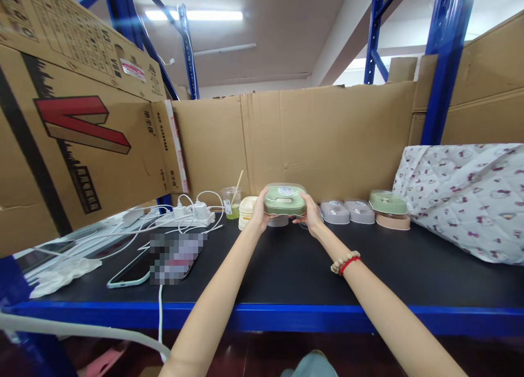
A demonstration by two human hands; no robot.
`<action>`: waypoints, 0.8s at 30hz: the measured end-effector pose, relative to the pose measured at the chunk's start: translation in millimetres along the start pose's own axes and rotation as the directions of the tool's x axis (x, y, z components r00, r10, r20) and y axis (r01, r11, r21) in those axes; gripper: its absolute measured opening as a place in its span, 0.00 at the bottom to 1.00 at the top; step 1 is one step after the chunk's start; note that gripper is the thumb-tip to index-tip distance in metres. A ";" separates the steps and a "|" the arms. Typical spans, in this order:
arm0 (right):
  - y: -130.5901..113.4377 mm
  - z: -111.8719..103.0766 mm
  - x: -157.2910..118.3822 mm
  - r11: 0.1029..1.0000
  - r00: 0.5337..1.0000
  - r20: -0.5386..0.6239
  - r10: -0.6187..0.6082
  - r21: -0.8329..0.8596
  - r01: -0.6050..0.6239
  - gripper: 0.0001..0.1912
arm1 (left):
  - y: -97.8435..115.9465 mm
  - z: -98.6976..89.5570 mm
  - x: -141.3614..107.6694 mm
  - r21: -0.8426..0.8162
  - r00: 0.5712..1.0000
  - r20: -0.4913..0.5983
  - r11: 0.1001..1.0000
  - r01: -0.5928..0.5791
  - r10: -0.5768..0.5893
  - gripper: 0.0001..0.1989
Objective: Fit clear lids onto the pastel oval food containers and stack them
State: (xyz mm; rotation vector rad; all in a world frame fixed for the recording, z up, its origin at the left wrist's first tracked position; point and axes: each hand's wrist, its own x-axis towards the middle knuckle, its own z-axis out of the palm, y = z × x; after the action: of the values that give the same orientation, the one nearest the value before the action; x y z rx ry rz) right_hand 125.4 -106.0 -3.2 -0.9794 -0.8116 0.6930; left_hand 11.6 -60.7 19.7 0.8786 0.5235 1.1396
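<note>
Green box [286, 208]: from afar I see left hand [259, 210] and right hand [313, 216] pinching its ends; lifting looks done, setting on the shelf [295, 279] not yet.

A mint-edged phone [131, 272] lies on the black shelf [295, 273]; a straw [238, 186] leans in a cup [232, 211]; cardboard [327, 137] stands behind.

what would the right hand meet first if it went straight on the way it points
Past the green container the right hand holds, probably the cardboard panel at the back, though depth is unclear.
</note>
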 end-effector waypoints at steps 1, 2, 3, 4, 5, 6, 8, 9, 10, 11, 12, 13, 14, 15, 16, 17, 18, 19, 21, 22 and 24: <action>-1.1 1.2 -1.7 1.000 1.000 -0.006 0.000 -0.015 0.000 0.18 | -0.4 0.3 0.6 0.003 1.000 -0.012 1.000 -0.024 0.024 0.15; -2.2 2.4 -3.0 1.000 1.000 -0.017 -0.001 -0.025 0.001 0.19 | -0.7 0.4 1.2 0.008 0.999 -0.015 0.999 -0.049 0.049 0.15; -3.2 3.5 -3.7 1.000 1.000 -0.030 -0.009 -0.030 0.009 0.18 | -0.8 0.3 1.6 0.016 0.998 -0.004 0.997 -0.070 0.070 0.15; -4.2 4.2 -3.7 0.999 0.999 -0.046 -0.026 -0.028 0.025 0.18 | -0.8 0.1 1.9 0.023 0.996 0.022 0.996 -0.082 0.082 0.16; -5.1 4.3 -2.9 0.999 0.997 -0.067 -0.050 -0.022 0.048 0.17 | -0.7 -0.2 1.9 0.029 0.995 0.052 0.996 -0.085 0.083 0.17; -6.1 3.8 -1.6 0.997 0.993 -0.096 -0.074 -0.013 0.073 0.17 | -0.4 -0.7 1.7 0.035 0.994 0.082 0.996 -0.078 0.075 0.18; -8.6 0.2 2.3 0.993 0.975 -0.194 -0.111 0.004 0.114 0.17 | 0.5 -1.6 1.0 0.050 0.992 0.111 0.997 -0.056 0.050 0.21; -10.2 -2.6 4.3 0.992 0.958 -0.261 -0.121 0.011 0.128 0.18 | 1.1 -2.1 0.6 0.062 0.993 0.111 0.997 -0.048 0.041 0.22; -12.0 -6.1 6.2 0.990 0.935 -0.330 -0.126 0.018 0.140 0.19 | 1.6 -2.5 0.2 0.073 0.994 0.105 0.996 -0.047 0.040 0.22; -14.0 -9.9 7.9 0.988 0.908 -0.398 -0.129 0.026 0.151 0.20 | 2.1 -2.8 -0.2 0.082 0.995 0.094 0.995 -0.053 0.045 0.22; -16.0 -13.9 9.4 0.985 0.877 -0.461 -0.132 0.036 0.167 0.22 | 2.5 -3.1 -0.4 0.088 0.995 0.084 0.994 -0.064 0.057 0.21; -17.9 -18.1 10.6 0.982 0.846 -0.517 -0.132 0.049 0.183 0.24 | 2.8 -3.3 -0.6 0.091 0.995 0.070 0.993 -0.077 0.071 0.19; -19.5 -22.2 11.7 0.979 0.814 -0.567 -0.125 0.065 0.195 0.26 | 3.1 -3.4 -0.7 0.090 0.995 0.057 0.992 -0.087 0.082 0.18; -20.7 -26.2 12.7 0.977 0.781 -0.615 -0.109 0.078 0.197 0.28 | 3.1 -3.5 -0.9 0.090 0.995 0.044 0.992 -0.092 0.088 0.17; -21.5 -30.2 13.7 0.978 0.746 -0.660 -0.088 0.083 0.189 0.30 | 3.1 -3.6 -1.0 0.090 0.995 0.036 0.992 -0.092 0.089 0.16; -21.9 -34.2 14.5 0.983 0.710 -0.701 -0.070 0.074 0.170 0.31 | 2.9 -3.6 -1.1 0.092 0.996 0.030 0.992 -0.088 0.086 0.16; -21.8 -38.2 15.3 0.989 0.673 -0.737 -0.058 0.052 0.142 0.31 | 2.5 -3.7 -1.1 0.094 0.996 0.027 0.992 -0.084 0.082 0.15; -21.3 -42.1 16.0 0.994 0.635 -0.771 -0.054 0.021 0.110 0.30 | 2.1 -3.7 -1.1 0.097 0.997 0.026 0.992 -0.081 0.079 0.15; -19.3 -50.2 17.2 0.998 0.566 -0.823 -0.054 -0.023 0.062 0.28 | 1.2 -3.9 -0.7 0.103 0.996 0.030 0.991 -0.082 0.079 0.15; -17.8 -54.2 17.9 0.999 0.539 -0.841 -0.046 -0.023 0.049 0.28 | 1.0 -3.9 -0.4 0.105 0.996 0.033 0.991 -0.086 0.083 0.15; -14.2 -62.1 19.6 0.999 0.507 -0.861 -0.028 -0.009 0.038 0.31 | 1.0 -3.9 0.0 0.108 0.996 0.036 0.990 -0.089 0.085 0.14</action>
State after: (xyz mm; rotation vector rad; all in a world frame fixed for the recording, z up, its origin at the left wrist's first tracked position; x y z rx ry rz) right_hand 189.8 -122.8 -5.0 -1.1297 0.0894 0.0862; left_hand 8.0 -59.3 18.3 1.0212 0.5303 1.1829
